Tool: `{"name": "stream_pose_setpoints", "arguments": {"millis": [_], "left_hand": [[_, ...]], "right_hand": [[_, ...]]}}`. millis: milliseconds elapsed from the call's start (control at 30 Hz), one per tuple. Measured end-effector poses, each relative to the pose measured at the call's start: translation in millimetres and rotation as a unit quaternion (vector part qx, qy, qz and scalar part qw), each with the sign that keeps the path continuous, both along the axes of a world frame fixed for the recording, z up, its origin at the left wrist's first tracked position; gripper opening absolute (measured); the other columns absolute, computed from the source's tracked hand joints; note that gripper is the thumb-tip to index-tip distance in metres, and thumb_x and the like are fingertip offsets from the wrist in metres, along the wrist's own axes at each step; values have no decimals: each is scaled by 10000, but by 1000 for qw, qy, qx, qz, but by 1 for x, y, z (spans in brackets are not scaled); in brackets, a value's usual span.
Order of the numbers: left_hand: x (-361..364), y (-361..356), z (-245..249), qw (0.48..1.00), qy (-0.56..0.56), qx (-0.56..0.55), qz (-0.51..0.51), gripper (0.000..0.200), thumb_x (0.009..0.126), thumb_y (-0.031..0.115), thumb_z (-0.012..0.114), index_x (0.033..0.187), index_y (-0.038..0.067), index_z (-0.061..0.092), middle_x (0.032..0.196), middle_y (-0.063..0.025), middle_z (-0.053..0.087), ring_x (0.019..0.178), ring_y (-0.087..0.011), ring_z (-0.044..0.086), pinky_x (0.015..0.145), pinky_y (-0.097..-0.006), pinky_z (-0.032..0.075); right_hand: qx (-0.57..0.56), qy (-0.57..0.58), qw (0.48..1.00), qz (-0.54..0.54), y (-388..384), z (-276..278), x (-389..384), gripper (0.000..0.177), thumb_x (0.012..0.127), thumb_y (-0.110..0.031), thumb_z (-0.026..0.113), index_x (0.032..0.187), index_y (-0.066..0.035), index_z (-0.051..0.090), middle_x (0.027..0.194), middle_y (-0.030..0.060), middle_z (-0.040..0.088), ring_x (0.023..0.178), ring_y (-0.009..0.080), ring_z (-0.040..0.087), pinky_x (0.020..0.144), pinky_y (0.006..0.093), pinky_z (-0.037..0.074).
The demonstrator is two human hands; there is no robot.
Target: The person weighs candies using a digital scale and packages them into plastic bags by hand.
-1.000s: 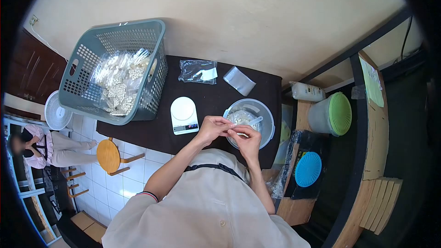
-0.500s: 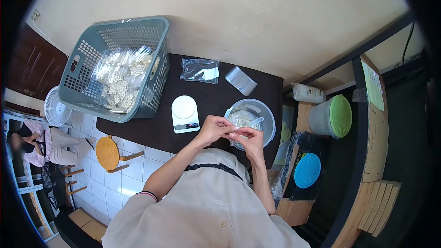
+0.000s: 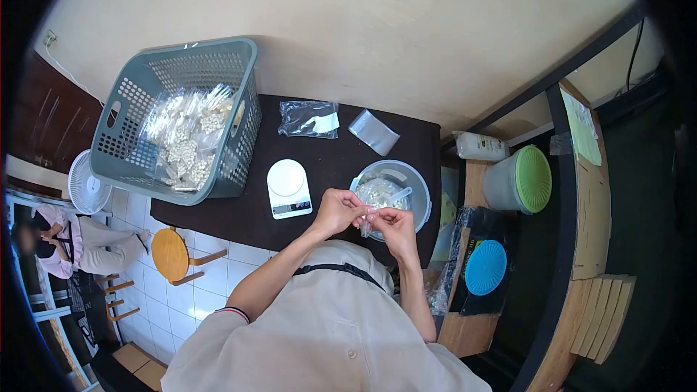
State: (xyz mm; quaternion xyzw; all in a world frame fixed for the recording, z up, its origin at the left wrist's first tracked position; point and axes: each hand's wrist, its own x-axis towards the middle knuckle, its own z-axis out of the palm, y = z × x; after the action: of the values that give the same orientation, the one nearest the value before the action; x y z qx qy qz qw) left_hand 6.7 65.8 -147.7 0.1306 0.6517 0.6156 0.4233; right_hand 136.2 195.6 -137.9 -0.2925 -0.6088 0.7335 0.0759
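My left hand (image 3: 341, 212) and my right hand (image 3: 397, 231) meet fingertip to fingertip at the near rim of a round clear-grey bucket (image 3: 420, 210). Both are closed in a pinch on the gathered end of a clear plastic bag (image 3: 378, 190). Small white pieces fill the bag's body, which overlaps the bucket's mouth. A short bit of loose film points down toward me below the fingers. The pale handle of a scoop (image 3: 401, 194) shows beside the bag, its other end hidden.
Left of my hands sits a white kitchen scale (image 3: 288, 179). Flat clear bags (image 3: 374, 132) and a plastic packet (image 3: 308, 119) lie behind. A large grey-green basket (image 3: 250, 127) holds several filled bags. A person (image 3: 65, 239) is at far left; lidded tubs (image 3: 534, 179) stand right.
The pinching fingers have shifted slightly along the bag's end, and the loose film now shows below them. The whole view has tilted a little.
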Motion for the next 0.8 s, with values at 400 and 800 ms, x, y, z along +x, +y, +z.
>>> {"name": "stream_pose_setpoints", "arguments": {"millis": [400,800], "left_hand": [[33,14,3,983,141,100,66,245,950,19,739,747,-41,615,686,-94,689,590,-102,675,482,-257,554],[8,16,22,916,386,-107,10,364,761,110,737,505,23,493,499,-134,598,492,-244,677,521,-402,522]], "right_hand": [[415,-34,904,-100,-35,40,-5,134,908,-33,688,847,86,670,762,234,685,672,348,714,598,430,545],[421,-5,904,80,-15,63,-1,108,782,58,688,888,43,704,967,240,702,875,399,702,732,457,546]]}}
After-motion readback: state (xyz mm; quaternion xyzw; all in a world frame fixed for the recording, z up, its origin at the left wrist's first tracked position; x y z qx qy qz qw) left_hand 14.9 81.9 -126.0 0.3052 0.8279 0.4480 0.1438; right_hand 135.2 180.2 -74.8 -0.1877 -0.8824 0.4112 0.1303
